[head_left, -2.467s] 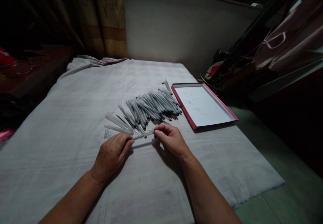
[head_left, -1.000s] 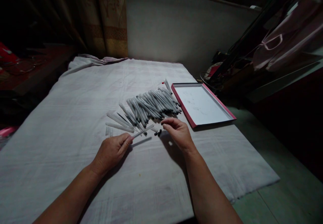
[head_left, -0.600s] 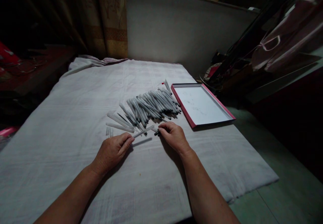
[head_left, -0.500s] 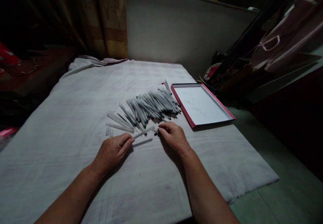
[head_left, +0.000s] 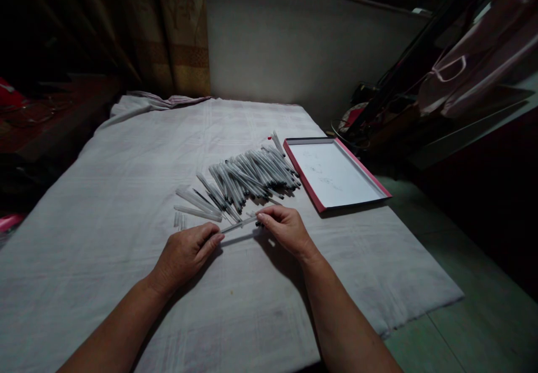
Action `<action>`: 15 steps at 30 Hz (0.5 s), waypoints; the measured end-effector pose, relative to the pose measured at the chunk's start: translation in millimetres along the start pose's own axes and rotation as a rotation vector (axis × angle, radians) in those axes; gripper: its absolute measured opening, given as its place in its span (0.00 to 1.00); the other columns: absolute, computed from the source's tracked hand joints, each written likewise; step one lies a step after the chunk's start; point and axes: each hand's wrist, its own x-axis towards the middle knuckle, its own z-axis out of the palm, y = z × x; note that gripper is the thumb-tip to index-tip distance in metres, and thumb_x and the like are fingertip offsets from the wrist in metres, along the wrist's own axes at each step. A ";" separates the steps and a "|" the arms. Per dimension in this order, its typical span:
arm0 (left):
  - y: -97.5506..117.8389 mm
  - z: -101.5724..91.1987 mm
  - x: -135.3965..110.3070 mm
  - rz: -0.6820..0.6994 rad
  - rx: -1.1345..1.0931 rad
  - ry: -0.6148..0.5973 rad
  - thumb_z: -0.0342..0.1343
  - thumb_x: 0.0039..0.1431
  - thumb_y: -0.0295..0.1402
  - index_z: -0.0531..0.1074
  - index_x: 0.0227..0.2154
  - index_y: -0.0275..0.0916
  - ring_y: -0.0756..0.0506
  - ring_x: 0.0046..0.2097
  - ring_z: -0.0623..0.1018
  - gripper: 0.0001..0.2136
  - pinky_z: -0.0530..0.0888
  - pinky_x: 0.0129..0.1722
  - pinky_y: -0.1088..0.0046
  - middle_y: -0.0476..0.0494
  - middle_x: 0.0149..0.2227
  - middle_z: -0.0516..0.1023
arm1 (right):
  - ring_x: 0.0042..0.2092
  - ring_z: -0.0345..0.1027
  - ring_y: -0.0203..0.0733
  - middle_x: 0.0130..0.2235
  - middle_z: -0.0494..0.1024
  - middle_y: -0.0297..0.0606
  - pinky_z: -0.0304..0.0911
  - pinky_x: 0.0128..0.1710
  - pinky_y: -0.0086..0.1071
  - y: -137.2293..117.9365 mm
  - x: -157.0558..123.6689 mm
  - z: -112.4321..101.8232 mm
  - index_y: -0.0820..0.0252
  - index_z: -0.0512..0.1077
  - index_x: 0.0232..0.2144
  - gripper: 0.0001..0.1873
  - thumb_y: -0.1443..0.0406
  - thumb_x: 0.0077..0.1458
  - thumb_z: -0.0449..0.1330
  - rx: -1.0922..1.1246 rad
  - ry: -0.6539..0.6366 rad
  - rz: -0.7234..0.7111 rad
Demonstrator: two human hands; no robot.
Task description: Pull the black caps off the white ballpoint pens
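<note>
Left hand pinches near end of a thin clear pen tube; right hand grips its far end. Tube held just above white cloth, near pile of pens, tray right.

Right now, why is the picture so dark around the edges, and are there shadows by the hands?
Head view: dim light, brightest on the white cloth, outer edges nearly black; dark shadows lie on the cloth beside the left hand and right hand and under the clear tube they pinch; the pen pile looks soft, not sharp.
</note>
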 end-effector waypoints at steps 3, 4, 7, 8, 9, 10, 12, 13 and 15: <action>0.1 0.1 0.4 0.000 -0.012 0.004 0.44 0.68 0.47 0.73 0.31 0.43 0.50 0.25 0.76 0.18 0.67 0.27 0.76 0.52 0.26 0.79 | 0.22 0.65 0.34 0.22 0.77 0.35 0.62 0.23 0.29 -1.8 1.3 1.1 0.60 0.79 0.23 0.14 0.54 0.45 0.68 0.084 0.047 0.075; -0.8 -0.1 0.4 -0.004 -0.020 0.011 0.45 0.67 0.47 0.73 0.32 0.43 0.50 0.26 0.76 0.18 0.67 0.27 0.76 0.52 0.26 0.79 | 0.21 0.65 0.33 0.22 0.78 0.35 0.62 0.22 0.28 -2.7 1.9 0.8 0.61 0.79 0.22 0.15 0.54 0.44 0.69 0.110 0.072 0.082; -8.2 -4.4 0.6 -0.030 -0.034 0.071 0.47 0.65 0.49 0.74 0.33 0.43 0.49 0.27 0.77 0.18 0.69 0.29 0.76 0.51 0.28 0.80 | 0.19 0.64 0.31 0.22 0.79 0.34 0.61 0.19 0.25 -5.2 4.8 -2.9 0.61 0.76 0.24 0.18 0.52 0.43 0.69 0.203 0.180 0.083; -12.5 -7.4 0.6 -0.047 -0.032 0.104 0.48 0.64 0.50 0.74 0.33 0.43 0.49 0.27 0.77 0.18 0.69 0.29 0.75 0.51 0.28 0.80 | 0.19 0.64 0.31 0.22 0.79 0.33 0.59 0.17 0.24 -5.6 5.9 -4.7 0.61 0.76 0.25 0.19 0.51 0.42 0.70 0.238 0.229 0.086; -17.6 -11.1 0.6 -0.072 -0.024 0.144 0.49 0.63 0.51 0.74 0.33 0.43 0.49 0.28 0.77 0.18 0.69 0.30 0.75 0.50 0.29 0.80 | 0.18 0.64 0.30 0.23 0.80 0.33 0.57 0.16 0.22 -5.7 6.9 -6.3 0.61 0.75 0.26 0.19 0.51 0.42 0.70 0.276 0.281 0.092; -23.2 -15.3 0.6 -0.101 -0.016 0.188 0.50 0.61 0.52 0.74 0.33 0.43 0.48 0.28 0.77 0.18 0.70 0.30 0.75 0.50 0.29 0.80 | 0.19 0.65 0.30 0.24 0.80 0.34 0.55 0.15 0.21 -5.6 7.8 -7.4 0.61 0.75 0.27 0.20 0.51 0.41 0.70 0.312 0.332 0.096; -34.9 -23.8 0.7 -0.181 0.010 0.284 0.51 0.59 0.53 0.74 0.33 0.43 0.48 0.29 0.77 0.19 0.70 0.31 0.74 0.49 0.29 0.80 | 0.20 0.67 0.31 0.26 0.81 0.36 0.51 0.13 0.19 -4.6 8.7 -7.0 0.61 0.75 0.29 0.21 0.51 0.40 0.71 0.369 0.396 0.100; -40.2 -27.3 0.7 -0.221 0.026 0.318 0.51 0.59 0.53 0.74 0.33 0.43 0.48 0.28 0.76 0.18 0.70 0.31 0.74 0.49 0.29 0.79 | 0.20 0.68 0.32 0.26 0.82 0.36 0.51 0.13 0.19 -3.7 8.8 -5.0 0.61 0.74 0.29 0.21 0.51 0.40 0.71 0.383 0.402 0.097; -48.5 -31.9 0.7 -0.286 0.046 0.352 0.51 0.58 0.53 0.74 0.32 0.43 0.48 0.28 0.76 0.18 0.70 0.31 0.73 0.49 0.29 0.79 | 0.22 0.71 0.34 0.27 0.82 0.38 0.52 0.13 0.20 -1.4 8.6 2.0 0.61 0.74 0.29 0.21 0.51 0.40 0.71 0.372 0.358 0.089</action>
